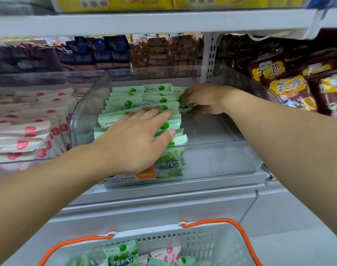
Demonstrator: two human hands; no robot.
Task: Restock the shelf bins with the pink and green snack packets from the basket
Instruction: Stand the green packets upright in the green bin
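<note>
Restocking in progress, centre of frame. Clear bin (217, 131): green packets (144, 96) filed upright along its left side. Left hand (139, 139), fingers straight and spread, presses flat on the rows, likely to keep them from toppling. Right hand (204, 98), fingers curled, holds one green packet (186, 108) at the rear, apparently seating it; the grip is partly hidden. Bin's right half bare: open room. Pink packets (29, 135), neighbouring bin, left. Basket (202, 240), bottom centre, holds further stock of both colours.
</note>
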